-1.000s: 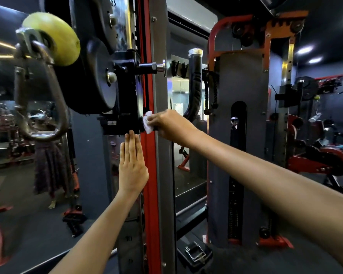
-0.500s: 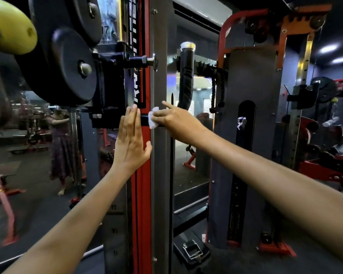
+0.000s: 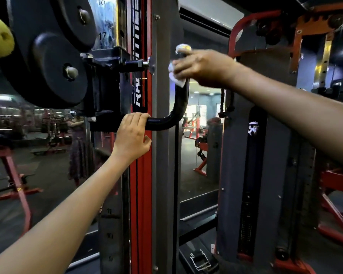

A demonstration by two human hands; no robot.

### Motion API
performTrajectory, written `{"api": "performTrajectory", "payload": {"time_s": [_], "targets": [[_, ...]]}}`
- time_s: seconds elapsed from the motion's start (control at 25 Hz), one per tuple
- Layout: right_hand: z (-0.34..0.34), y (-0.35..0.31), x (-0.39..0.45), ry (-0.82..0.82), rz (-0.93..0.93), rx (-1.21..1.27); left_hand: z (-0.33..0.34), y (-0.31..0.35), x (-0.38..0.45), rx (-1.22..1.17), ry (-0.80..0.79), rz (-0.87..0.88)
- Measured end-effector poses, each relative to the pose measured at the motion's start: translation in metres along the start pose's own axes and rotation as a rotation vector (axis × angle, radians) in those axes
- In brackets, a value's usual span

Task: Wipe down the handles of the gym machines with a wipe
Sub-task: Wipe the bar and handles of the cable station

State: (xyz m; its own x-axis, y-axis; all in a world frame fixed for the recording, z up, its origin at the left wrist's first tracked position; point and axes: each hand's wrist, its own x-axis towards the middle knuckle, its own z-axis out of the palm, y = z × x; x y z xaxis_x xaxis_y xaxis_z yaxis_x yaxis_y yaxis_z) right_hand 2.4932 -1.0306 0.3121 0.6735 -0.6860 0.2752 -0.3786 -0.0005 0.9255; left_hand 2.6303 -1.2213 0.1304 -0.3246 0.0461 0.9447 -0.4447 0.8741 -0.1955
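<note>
The handle (image 3: 178,107), a black J-shaped bar, was seen to project from the carriage (image 3: 107,84) on the red-and-grey upright (image 3: 141,175) of the cable machine: a short horizontal run at the bottom, a bend, then a long vertical run rising to a metal end cap (image 3: 183,47). The long axis of the part under treatment was therefore vertical. The wipe (image 3: 175,76), white and crumpled, was found pressed against the upper vertical run, just below the cap. It was held by the right hand (image 3: 202,66), whose fingers were curled round bar and wipe together; the hand was motion-blurred, so the exact finger closure could not be resolved. The left hand (image 3: 133,135) was at the opposite end, its fingers hooked over the horizontal run close to the upright, the thumb held apart below; it gripped the bar and carried no wipe. From the right-hand fingers, the unwiped length of bar lay straight down along the vertical axis, toward the bend and then leftward to the left hand. It was judged that any coming stroke would be governed by this axis, the right hand being the nearer to the upper run and the left serving as a brace. Completion of the stroke was judged to require the left grip to be shifted clear of the lower run.
</note>
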Motion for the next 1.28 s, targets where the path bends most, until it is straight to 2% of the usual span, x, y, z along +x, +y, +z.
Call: {"api": "performTrajectory", "payload": {"time_s": [0.12, 0.24, 0.36, 0.48, 0.6, 0.68, 0.8, 0.96, 1.08, 1.16, 1.28], "targets": [[0.011, 0.008, -0.005, 0.223, 0.252, 0.011, 0.004, 0.003, -0.001, 0.002, 0.003, -0.037], [0.050, -0.035, -0.005, 0.506, 0.508, 0.012, 0.006, 0.009, -0.002, 0.002, -0.002, -0.089], [0.079, -0.087, -0.011, 0.637, 0.742, 0.093, 0.006, 0.011, -0.001, 0.015, -0.019, -0.111], [0.077, -0.114, -0.018, 0.686, 0.806, 0.136, 0.006, 0.015, 0.000, 0.007, -0.023, -0.145], [0.046, -0.102, -0.021, 0.667, 0.834, 0.251, 0.005, 0.019, 0.000, -0.004, -0.030, -0.164], [0.029, -0.080, -0.011, 0.754, 0.901, 0.345, 0.003, 0.022, 0.001, -0.009, -0.018, -0.177], [0.027, -0.061, 0.013, 0.905, 0.959, 0.337, 0.002, 0.027, 0.002, -0.026, 0.012, -0.206], [0.042, -0.086, 0.022, 0.925, 1.032, 0.390, 0.000, 0.031, 0.004, -0.051, 0.033, -0.231], [0.047, -0.116, 0.001, 0.839, 0.987, 0.507, -0.001, 0.032, 0.005, -0.034, 0.024, -0.230], [0.044, -0.107, -0.011, 0.785, 0.983, 0.585, 0.001, 0.032, 0.004, -0.016, 0.024, -0.229], [0.036, -0.057, -0.004, 0.818, 1.154, 0.573, 0.003, 0.034, 0.005, 0.002, 0.027, -0.241]]}}
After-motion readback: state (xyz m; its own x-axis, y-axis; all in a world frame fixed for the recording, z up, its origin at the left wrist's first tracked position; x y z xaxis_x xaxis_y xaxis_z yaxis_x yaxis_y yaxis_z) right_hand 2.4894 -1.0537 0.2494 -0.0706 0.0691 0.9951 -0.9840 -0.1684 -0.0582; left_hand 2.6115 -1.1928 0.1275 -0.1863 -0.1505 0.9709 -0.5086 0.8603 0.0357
